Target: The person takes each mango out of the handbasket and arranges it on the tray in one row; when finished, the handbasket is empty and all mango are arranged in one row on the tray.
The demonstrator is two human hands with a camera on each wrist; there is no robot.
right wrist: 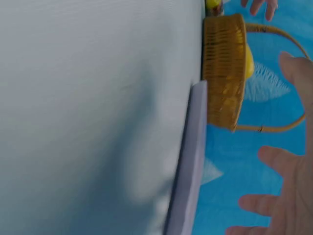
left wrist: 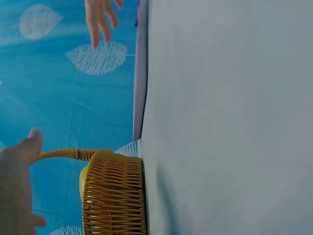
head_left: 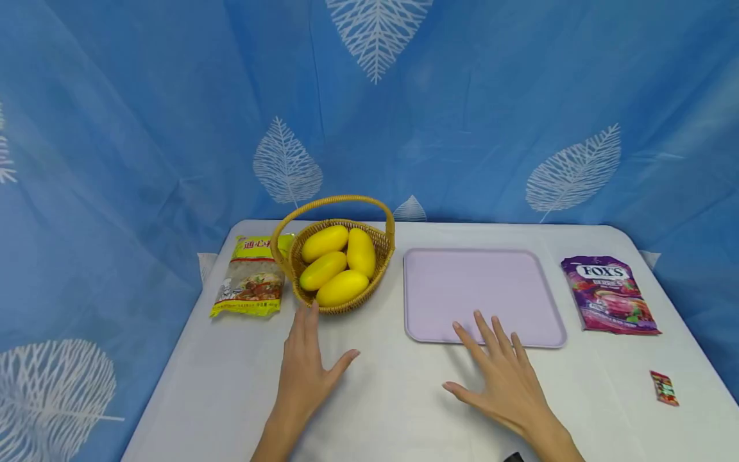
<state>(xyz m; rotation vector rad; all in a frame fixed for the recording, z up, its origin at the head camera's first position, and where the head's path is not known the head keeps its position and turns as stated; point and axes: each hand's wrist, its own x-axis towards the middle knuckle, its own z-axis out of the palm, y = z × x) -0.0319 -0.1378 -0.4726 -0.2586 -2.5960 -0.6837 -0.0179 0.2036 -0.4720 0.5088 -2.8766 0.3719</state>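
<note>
My left hand (head_left: 306,369) hovers over the white table with fingers straight and thumb spread, holding nothing. Its fingertips come close to the front of a wicker basket (head_left: 379,242); in the head view they seem just short of its edge. Several yellow mangoes (head_left: 343,287) lie in the basket, whose arched handle stands up. To the right, my right hand (head_left: 503,382) is held with fingers spread and nothing in its grasp. Its fingertips overlap the near edge of a pale lilac tray (head_left: 479,289). The right wrist view shows this hand (right wrist: 288,186) raised above the table.
A yellow-topped food packet (head_left: 251,277) lies left of the basket, partly behind its handle. At the tray's right is a purple FOX'S candy bag (head_left: 611,295). One small red wrapped candy (head_left: 664,388) lies nearer the right edge. Behind the table hangs a blue leaf-patterned cloth (head_left: 462,128).
</note>
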